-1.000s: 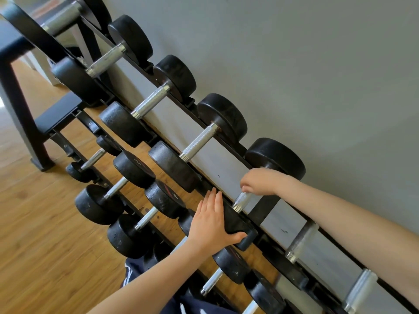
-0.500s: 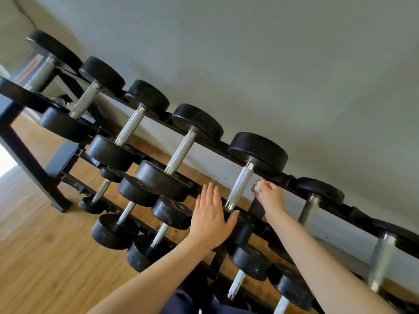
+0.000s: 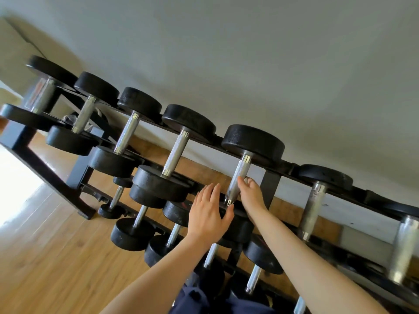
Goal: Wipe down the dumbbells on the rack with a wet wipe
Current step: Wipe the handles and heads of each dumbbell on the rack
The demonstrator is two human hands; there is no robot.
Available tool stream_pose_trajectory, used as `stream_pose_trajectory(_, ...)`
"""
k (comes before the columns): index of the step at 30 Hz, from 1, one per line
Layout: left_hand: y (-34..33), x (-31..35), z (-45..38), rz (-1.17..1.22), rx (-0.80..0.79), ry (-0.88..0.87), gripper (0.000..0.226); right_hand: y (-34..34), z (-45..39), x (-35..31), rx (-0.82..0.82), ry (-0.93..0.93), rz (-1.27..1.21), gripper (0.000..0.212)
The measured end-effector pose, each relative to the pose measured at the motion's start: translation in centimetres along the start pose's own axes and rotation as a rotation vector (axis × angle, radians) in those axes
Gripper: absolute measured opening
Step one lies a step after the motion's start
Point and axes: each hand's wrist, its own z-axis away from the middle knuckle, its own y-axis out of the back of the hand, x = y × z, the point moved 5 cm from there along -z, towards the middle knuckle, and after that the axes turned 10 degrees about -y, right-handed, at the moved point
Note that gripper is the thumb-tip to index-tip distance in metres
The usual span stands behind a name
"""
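Black rubber dumbbells (image 3: 174, 152) sit in a row on the upper tier of a black rack (image 3: 271, 184) against a grey wall (image 3: 272, 64), with smaller ones on the tier below, above a wooden floor (image 3: 45, 257). On that upper tier, the right hand (image 3: 250, 192) curls its fingers around the knurled steel handle (image 3: 237, 177) of one dumbbell. Just left of the handle, the left hand (image 3: 207, 214) lies flat with straight fingers on that dumbbell's near head. No wipe can be made out.
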Motion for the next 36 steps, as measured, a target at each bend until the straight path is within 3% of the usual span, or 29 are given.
stream_pose_trajectory(9, -0.2, -0.2, 0.0, 0.011, -0.013, 0.021, 0.089, 0.0, -0.8, -1.5, -0.003, 0.037, -0.151, 0.045)
stream_pose_trajectory(14, -0.4, -0.3, 0.1, 0.012, -0.016, 0.019, 0.088, 1.0, -1.0, -1.5, 0.207, 0.043, -0.245, 0.028)
stream_pose_trajectory(20, -0.3, -0.3, 0.1, 0.015, -0.017, 0.009, 0.087, 1.5, -0.9, -1.8, 0.371, 0.119, -0.258, 0.029)
stream_pose_trajectory(25, -0.3, -0.3, 0.0, 0.014, -0.005, -0.001, 0.085, 1.0, -0.8, -1.8, 0.36, 0.175, -0.221, 0.036)
stream_pose_trajectory(32, -0.2, -0.3, 0.0, 0.017, 0.029, -0.012, 0.079, 1.2, -1.2, -1.8, 0.318, 0.046, -0.413, 0.029)
stream_pose_trajectory(36, -0.4, -0.4, 0.0, 0.002, 0.026, -0.014, 0.077, 1.4, -1.9, -3.3, 0.32, 0.065, -0.343, 0.03)
